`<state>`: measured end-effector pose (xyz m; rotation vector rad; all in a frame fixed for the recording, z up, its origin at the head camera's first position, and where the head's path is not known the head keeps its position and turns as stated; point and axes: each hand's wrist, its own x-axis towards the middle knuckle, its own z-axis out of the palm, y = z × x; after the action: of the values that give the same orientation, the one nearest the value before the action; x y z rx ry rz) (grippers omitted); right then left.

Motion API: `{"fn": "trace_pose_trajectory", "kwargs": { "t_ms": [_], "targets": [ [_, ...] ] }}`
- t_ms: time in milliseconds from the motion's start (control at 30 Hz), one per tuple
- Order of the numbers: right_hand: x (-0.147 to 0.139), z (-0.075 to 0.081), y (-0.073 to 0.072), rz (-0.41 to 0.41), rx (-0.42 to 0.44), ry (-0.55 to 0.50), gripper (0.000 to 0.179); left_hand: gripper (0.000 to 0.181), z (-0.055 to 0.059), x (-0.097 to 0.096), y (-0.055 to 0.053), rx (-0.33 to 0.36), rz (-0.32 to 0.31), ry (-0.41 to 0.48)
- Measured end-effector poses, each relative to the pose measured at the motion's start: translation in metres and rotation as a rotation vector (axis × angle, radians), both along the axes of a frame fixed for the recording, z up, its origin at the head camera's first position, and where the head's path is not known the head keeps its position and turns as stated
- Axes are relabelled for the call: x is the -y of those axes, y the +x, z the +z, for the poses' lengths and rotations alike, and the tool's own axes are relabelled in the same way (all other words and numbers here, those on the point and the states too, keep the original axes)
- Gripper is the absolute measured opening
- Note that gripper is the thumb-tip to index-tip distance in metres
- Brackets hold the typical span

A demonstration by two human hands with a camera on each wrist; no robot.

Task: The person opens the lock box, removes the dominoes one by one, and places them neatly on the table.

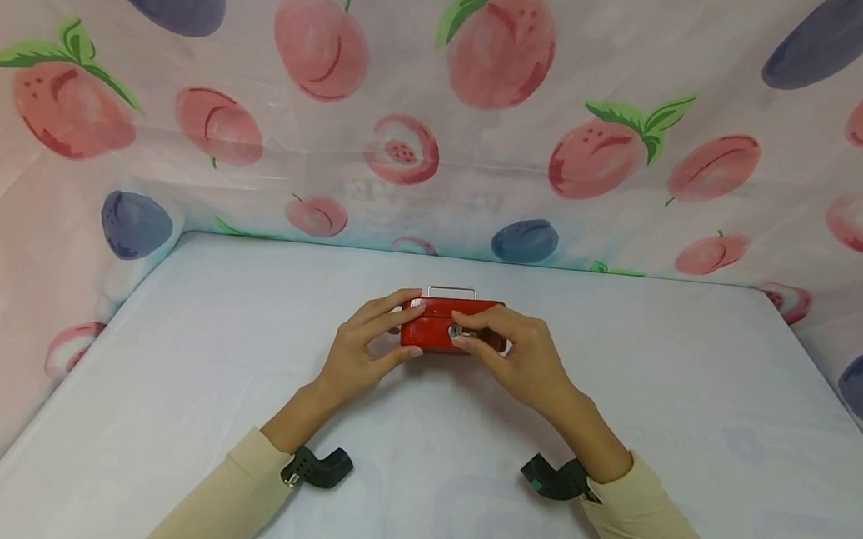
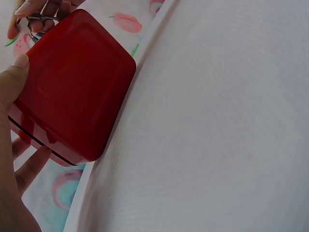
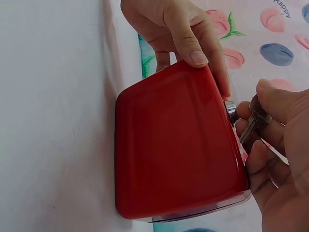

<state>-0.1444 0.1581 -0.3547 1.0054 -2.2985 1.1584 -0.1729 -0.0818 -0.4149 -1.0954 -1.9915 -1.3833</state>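
A red metal cash box with a wire handle is at the middle of the white table. My left hand grips its left side, thumb on the near lower edge and fingers over the top and side. At the front, my right hand pinches a key by the round silver lock. In the right wrist view a metal key shows between those fingers, close to the lock. Whether a key sits inside the lock is hidden by the fingers. The lid is down.
A white cloth covers the table. Behind it and at both sides hangs a fruit-print curtain. Dark camera mounts are strapped to both wrists, below the beige sleeves.
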Motion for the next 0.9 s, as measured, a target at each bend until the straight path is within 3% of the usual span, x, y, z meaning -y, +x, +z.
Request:
{"fn": "trace_pose_trajectory", "kwargs": {
  "t_ms": [900],
  "targets": [
    [0.0,0.002,0.0004,0.008,0.047,0.061,0.039,0.057,0.002,-0.0005,0.0004,-0.012,-0.001,0.006]
  ]
}}
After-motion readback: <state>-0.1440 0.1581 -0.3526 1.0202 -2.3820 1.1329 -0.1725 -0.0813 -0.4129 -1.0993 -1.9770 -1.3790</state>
